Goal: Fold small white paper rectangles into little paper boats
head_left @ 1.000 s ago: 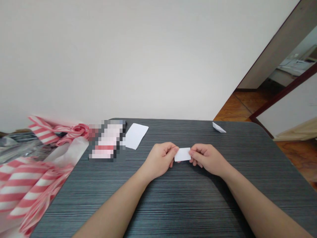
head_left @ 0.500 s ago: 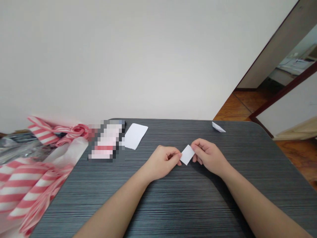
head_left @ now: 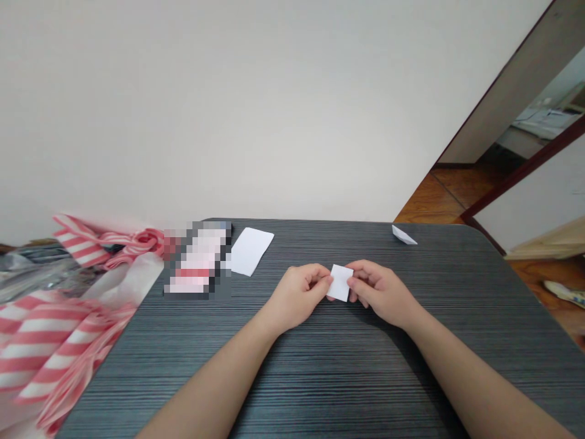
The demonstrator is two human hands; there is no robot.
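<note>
A small, nearly square piece of white paper (head_left: 340, 283) is held up between both hands over the table. My left hand (head_left: 301, 296) pinches its left edge, thumb in front and fingers behind. At the opposite edge my right hand (head_left: 379, 289) grips it the same way, closed on the paper. Whether the paper is folded in layers cannot be made out. Farther back on the left lies a larger white sheet (head_left: 252, 250), flat on the dark table (head_left: 315, 372). Toward the back right sits a folded white paper piece (head_left: 404, 235), partly raised off the surface.
A pixelated phone-like object (head_left: 198, 256) lies at the table's back left. Red-and-white striped fabric (head_left: 50, 347) and clear plastic are heaped beyond the left edge. A pale wall (head_left: 274, 110) stands behind the table; wooden floor (head_left: 425, 195) shows at the right.
The small paper has turned from a diagonal tilt to nearly upright and shifted slightly left. My right hand has moved a little left with it, its thumb now lower on the edge.
</note>
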